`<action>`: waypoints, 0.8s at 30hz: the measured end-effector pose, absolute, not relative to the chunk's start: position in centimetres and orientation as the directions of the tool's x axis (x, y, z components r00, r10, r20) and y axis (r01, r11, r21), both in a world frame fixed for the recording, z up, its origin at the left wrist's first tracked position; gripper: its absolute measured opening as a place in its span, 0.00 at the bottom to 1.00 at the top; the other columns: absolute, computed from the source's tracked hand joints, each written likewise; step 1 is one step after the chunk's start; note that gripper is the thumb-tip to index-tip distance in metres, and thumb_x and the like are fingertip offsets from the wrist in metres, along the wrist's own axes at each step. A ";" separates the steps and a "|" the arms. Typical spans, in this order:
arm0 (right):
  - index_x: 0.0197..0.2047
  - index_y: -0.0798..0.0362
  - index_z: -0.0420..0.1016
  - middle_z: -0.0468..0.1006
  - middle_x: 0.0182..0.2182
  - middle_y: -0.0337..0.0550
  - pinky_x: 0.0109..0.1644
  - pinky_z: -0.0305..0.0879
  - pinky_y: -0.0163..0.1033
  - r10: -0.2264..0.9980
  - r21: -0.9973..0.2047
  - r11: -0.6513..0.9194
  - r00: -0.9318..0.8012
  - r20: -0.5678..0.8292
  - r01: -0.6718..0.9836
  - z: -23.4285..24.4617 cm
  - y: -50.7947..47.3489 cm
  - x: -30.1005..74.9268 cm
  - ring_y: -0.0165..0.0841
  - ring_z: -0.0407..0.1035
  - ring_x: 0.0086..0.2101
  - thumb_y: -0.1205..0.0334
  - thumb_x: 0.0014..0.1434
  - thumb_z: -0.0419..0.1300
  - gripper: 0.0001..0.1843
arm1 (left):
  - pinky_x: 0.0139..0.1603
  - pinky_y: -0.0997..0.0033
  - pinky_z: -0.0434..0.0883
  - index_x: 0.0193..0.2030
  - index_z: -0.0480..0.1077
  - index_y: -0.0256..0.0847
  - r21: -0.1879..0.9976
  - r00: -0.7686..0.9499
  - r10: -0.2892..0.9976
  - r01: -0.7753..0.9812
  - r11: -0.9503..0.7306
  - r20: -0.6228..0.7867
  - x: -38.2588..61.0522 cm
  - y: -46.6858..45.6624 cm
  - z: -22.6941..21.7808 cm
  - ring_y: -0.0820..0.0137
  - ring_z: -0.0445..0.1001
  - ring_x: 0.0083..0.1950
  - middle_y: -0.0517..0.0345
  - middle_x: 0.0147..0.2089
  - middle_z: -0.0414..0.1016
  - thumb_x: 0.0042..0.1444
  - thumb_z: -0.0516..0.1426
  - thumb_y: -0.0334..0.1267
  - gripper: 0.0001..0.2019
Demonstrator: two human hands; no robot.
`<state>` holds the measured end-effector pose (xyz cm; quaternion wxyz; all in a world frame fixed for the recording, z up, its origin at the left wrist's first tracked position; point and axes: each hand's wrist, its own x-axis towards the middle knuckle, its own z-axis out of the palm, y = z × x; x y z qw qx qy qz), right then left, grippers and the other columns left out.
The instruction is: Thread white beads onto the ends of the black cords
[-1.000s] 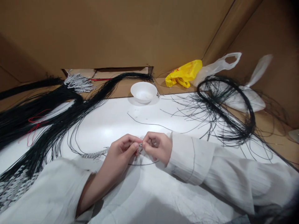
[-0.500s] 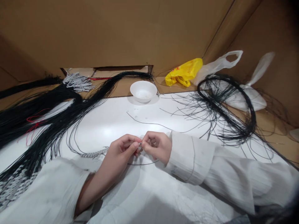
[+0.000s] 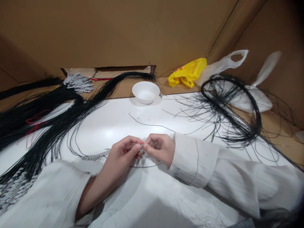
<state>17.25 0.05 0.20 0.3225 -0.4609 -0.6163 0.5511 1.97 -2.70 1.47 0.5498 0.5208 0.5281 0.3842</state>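
My left hand (image 3: 125, 151) and my right hand (image 3: 159, 148) meet above the near part of the white table, thumbs and forefingers pinched tip to tip. Between the fingertips shows a tiny shiny piece (image 3: 142, 145), too small to name surely. A thin black cord (image 3: 144, 167) curves beneath both hands, and its ends are hidden by them. Left of my left hand lies a short row of small white pieces (image 3: 96, 155) on black cords. A loose black cord (image 3: 152, 125) stretches over the table beyond my hands.
A white bowl (image 3: 145, 91) stands at the table's back edge, with several small clear bits before it. Black cord bundles (image 3: 92, 103) with white-beaded ends spread on the left. On the right are a coiled black bundle (image 3: 255, 110), a yellow bag (image 3: 190, 71) and clear plastic bags (image 3: 256, 98). Cardboard walls (image 3: 106, 34) enclose everything.
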 end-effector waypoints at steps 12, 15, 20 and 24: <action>0.23 0.57 0.68 0.64 0.14 0.33 0.18 0.51 0.27 0.925 -0.981 -0.065 -0.357 -0.128 0.183 0.3 0.0 17.1 0.20 0.56 0.15 0.66 0.48 0.58 0.05 | 0.29 0.76 0.62 0.33 0.68 0.38 0.971 0.142 0.968 0.146 0.188 -0.208 2.2 -2.7 1.7 0.74 0.64 0.28 0.61 0.25 0.66 0.55 0.53 0.40 0.08; 0.23 0.57 0.67 0.63 0.13 0.33 0.17 0.51 0.27 0.925 -0.980 -0.083 -0.351 -0.143 0.180 0.4 0.0 17.1 0.20 0.55 0.15 0.66 0.48 0.58 0.05 | 0.28 0.76 0.61 0.33 0.67 0.39 0.969 0.139 0.969 0.168 0.182 -0.206 2.2 -2.7 1.8 0.74 0.64 0.28 0.61 0.25 0.66 0.55 0.52 0.40 0.07; 0.22 0.57 0.67 0.63 0.13 0.33 0.17 0.51 0.27 0.922 -0.979 -0.104 -0.353 -0.162 0.177 0.4 0.1 17.0 0.20 0.56 0.15 0.66 0.47 0.58 0.06 | 0.27 0.76 0.61 0.32 0.66 0.39 0.970 0.142 0.971 0.178 0.166 -0.192 2.3 -2.8 1.8 0.73 0.63 0.27 0.61 0.25 0.65 0.55 0.52 0.41 0.08; 0.22 0.57 0.67 0.64 0.14 0.33 0.18 0.52 0.27 0.922 -0.980 -0.104 -0.352 -0.158 0.169 0.3 0.1 17.0 0.21 0.56 0.16 0.66 0.47 0.58 0.05 | 0.27 0.76 0.60 0.33 0.65 0.40 0.971 0.141 0.974 0.184 0.151 -0.178 2.3 -2.9 1.6 0.74 0.63 0.28 0.61 0.25 0.65 0.56 0.51 0.41 0.07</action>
